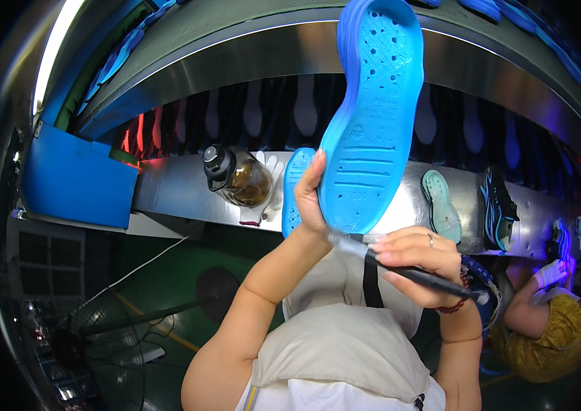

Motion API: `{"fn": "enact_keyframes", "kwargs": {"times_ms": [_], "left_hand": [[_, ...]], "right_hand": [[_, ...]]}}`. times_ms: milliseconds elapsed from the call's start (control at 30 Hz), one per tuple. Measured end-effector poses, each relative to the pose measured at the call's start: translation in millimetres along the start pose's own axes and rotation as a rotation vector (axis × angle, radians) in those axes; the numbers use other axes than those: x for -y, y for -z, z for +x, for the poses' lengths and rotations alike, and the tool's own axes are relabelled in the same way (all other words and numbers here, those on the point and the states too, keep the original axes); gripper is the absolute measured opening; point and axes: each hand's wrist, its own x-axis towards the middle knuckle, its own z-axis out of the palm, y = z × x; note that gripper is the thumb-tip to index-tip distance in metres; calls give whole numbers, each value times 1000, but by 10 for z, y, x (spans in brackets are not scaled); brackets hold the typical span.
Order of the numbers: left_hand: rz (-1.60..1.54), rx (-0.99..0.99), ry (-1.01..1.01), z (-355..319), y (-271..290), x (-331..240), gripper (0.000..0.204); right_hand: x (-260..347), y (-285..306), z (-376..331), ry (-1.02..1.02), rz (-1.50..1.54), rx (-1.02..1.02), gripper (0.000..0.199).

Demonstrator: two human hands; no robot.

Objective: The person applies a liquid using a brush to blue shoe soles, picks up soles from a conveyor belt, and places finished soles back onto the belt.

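My left hand [311, 198] grips a bright blue shoe sole [376, 154] by the side of its heel end. The sole stands upright before me, its inner face with holes and ridges toward me. In my right hand [424, 264] is a black-handled brush [434, 279], fingers wrapped round the handle. Its pale, motion-blurred end points left, at the heel's lower edge; whether it touches cannot be told. Another blue sole [293, 195] lies on the metal ledge just behind my left hand.
On the metal ledge [181, 198] are a bottle with brown liquid [248, 183], a white glove [252, 214], a mint-green sole [443, 209] and a dark shoe [497, 209]. A conveyor [249, 51] runs above. A fan [71, 346] stands lower left; a co-worker [544, 329] sits at right.
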Motion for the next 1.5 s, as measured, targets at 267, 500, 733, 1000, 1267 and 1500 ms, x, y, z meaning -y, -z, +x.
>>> {"fn": "enact_keyframes", "kwargs": {"times_ms": [267,500,733,1000,1267,1500], "left_hand": [[27,-69,126,54,-9,-108,47],[13,-52,275,217,83,-170,52],[478,-154,699,181,-34,-219,59],[740,-76,906,115,-100,-215,67],[836,-45,892,26,-84,-325,65],[514,-211,782,-91,144,-305,63]], "right_hand": [[-151,241,100,49,0,111,20],[26,84,58,82,-92,310,18],[-124,350,53,-143,-149,425,24],[-254,483,-115,-209,-150,545,24],[-367,666,-163,-245,-170,456,22],[-193,606,-72,-460,114,188,23]]}}
